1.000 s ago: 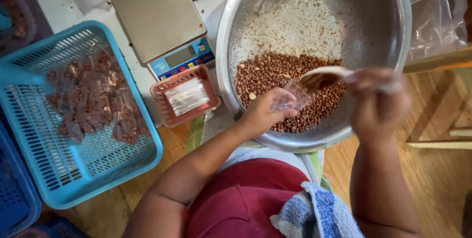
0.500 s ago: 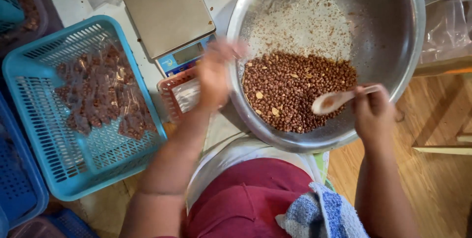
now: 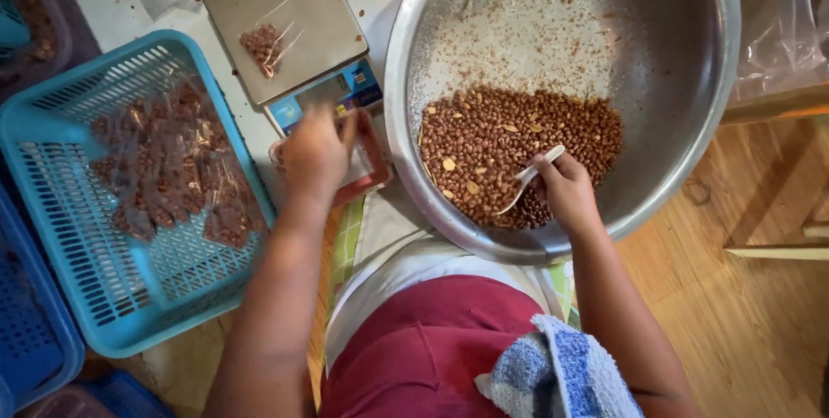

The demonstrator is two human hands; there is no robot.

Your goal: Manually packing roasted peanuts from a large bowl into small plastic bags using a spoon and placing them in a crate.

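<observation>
1. Change since half a second ago: a small clear bag of peanuts (image 3: 262, 42) now lies on the steel platform of the digital scale (image 3: 289, 25), far left of the big bowl. Before that the platform was bare and the left hand was passing over the scale's near edge.
2. A second ago the left hand held a bag at the bowl while the right hand spooned nuts toward it. Reading: one portion is filled and is now set down for weighing.
3. Left hand (image 3: 315, 152): pulled back toward the near side, hovering over the small red tray (image 3: 373, 172) that holds empty clear bags. Fingers loosely curled and blurred; I cannot tell whether they pinch a bag or hold nothing.
4. Right hand (image 3: 566, 189): closed round the handle of a pale spoon (image 3: 527, 180), its tip buried in the heap of peanuts (image 3: 518, 137) at the near side of the steel bowl (image 3: 691, 107). Wrist bent down, forearm running in from the near right.
5. Surroundings: light blue basket (image 3: 52, 237) at left holds many filled bags (image 3: 173, 167). A blue and white cloth (image 3: 553, 375) lies on the lap.
</observation>
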